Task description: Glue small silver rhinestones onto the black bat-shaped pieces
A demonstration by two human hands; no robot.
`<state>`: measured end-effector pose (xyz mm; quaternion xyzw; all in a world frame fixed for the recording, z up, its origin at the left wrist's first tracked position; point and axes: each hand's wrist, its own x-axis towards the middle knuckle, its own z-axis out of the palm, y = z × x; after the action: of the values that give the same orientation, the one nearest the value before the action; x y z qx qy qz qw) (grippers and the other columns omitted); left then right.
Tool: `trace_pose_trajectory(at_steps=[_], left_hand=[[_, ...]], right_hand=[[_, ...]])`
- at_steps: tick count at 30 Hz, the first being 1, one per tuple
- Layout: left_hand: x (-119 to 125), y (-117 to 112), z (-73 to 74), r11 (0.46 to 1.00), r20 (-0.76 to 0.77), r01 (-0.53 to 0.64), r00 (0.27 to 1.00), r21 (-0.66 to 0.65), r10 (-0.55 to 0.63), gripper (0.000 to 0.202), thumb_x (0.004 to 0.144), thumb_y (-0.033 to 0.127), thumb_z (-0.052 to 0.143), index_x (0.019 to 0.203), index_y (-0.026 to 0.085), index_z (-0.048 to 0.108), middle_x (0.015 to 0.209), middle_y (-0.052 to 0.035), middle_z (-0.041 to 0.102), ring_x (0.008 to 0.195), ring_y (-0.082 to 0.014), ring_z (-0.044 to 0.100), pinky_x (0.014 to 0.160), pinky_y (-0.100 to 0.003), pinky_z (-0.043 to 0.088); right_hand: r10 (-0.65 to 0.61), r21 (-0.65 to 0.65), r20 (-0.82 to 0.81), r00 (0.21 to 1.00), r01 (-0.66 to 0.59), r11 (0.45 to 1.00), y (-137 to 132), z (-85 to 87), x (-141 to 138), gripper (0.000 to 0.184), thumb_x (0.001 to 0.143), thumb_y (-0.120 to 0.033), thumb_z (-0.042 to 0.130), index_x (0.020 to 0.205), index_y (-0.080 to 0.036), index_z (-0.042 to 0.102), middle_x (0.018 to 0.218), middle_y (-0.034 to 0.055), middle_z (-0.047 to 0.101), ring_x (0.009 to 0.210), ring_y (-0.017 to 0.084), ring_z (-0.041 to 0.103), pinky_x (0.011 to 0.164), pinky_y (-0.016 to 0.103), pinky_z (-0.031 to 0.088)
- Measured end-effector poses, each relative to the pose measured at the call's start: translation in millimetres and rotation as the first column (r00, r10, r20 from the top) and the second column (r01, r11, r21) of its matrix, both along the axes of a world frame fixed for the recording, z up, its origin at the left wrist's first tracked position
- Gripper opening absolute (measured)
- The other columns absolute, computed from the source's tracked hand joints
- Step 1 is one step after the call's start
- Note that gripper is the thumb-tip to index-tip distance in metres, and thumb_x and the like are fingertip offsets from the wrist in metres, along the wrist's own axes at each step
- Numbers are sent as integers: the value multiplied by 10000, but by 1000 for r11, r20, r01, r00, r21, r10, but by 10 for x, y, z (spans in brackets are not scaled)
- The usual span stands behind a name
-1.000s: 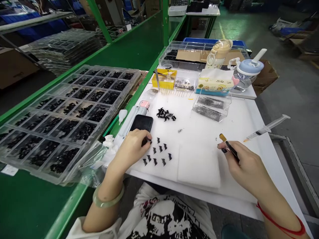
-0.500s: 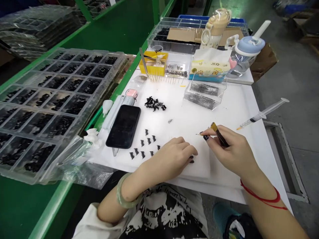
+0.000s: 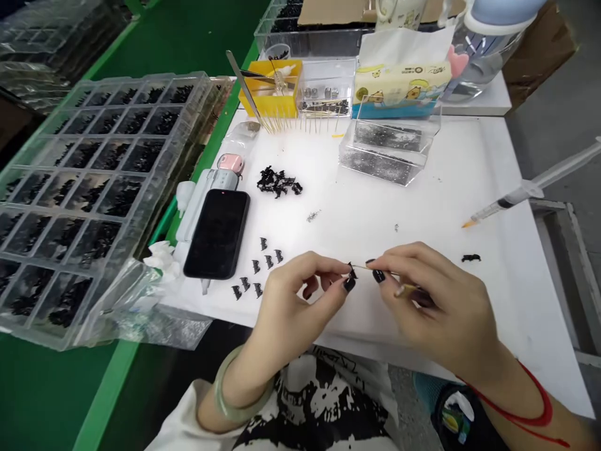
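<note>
From where I stand, a white table (image 3: 539, 300) butts against a green bench (image 3: 28, 388) carrying a compartment tray (image 3: 185, 125) of black parts; more trays (image 3: 35, 53) are stacked beyond, over a dim grey floor. A white mat (image 3: 357, 213) covers most of the tabletop.

I count one phone (image 3: 217, 235), one syringe (image 3: 507, 199), one yellow box (image 3: 277, 108) and one tissue pack (image 3: 401, 88). Seven pieces (image 3: 256, 266) show in loose rows near the phone, one dark piece (image 3: 471, 257) lies alone at the right, and a heap (image 3: 278, 181) is too tangled to count.

Both wrists come in low, fingertips nearly meeting above the mat. The left hand (image 3: 305, 307) pinches a single part (image 3: 352, 272) between thumb and forefinger, other fingers curled. The right hand (image 3: 436, 307), also closed in a pinch, points a thin stick (image 3: 364, 267) at it, a brush (image 3: 406, 290) tucked in the same fingers.
</note>
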<state>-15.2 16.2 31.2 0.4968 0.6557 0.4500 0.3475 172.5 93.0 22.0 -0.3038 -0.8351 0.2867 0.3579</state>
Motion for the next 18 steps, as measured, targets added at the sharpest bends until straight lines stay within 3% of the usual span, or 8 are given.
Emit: trace_pose_trajectory(at_steps=[3,7,11,14,18], left_hand=[[49,8,11,996,159,-35,986,-80,47,148,848,175,694,918,217,817,784,-35,771,650,-154,615,567,-281,470],[56,60,-30,992,295,-3,955,-122,40,122,855,269,730,887,193,820,769,-58,754,569,-122,499,518,-274,396],[35,87,-83,995,336,5,942,-99,28,103,850,268,739,840,183,797,746,-51,710,547,-103,412,500,-269,348],[17,94,-110,1000,340,19,941,-24,-9,70,851,217,729,814,182,779,760,-45,701,568,-104,430,507,-256,365],[-27,94,-162,978,310,85,940,189,-141,86,913,176,718,840,180,764,771,-43,713,619,-117,509,548,-250,407]], right_hand=[[11,24,27,1000,-11,1000,-43,-26,33,260,990,-50,565,1113,-260,655,954,44,694,586,115,577,458,276,438],[-53,34,76,996,51,998,-53,-128,81,173,1007,-195,579,1112,-287,681,970,39,721,664,167,652,576,341,518],[-82,-13,47,996,83,996,-55,-251,113,172,998,-260,573,1088,-322,706,947,20,724,637,166,638,534,345,504],[-77,-54,53,996,80,995,-28,-264,132,184,979,-249,574,1082,-327,705,955,12,724,609,151,643,505,301,522],[47,-181,98,994,-29,983,52,-117,105,180,965,-214,591,1039,-323,713,948,-8,776,639,155,740,403,212,490]])
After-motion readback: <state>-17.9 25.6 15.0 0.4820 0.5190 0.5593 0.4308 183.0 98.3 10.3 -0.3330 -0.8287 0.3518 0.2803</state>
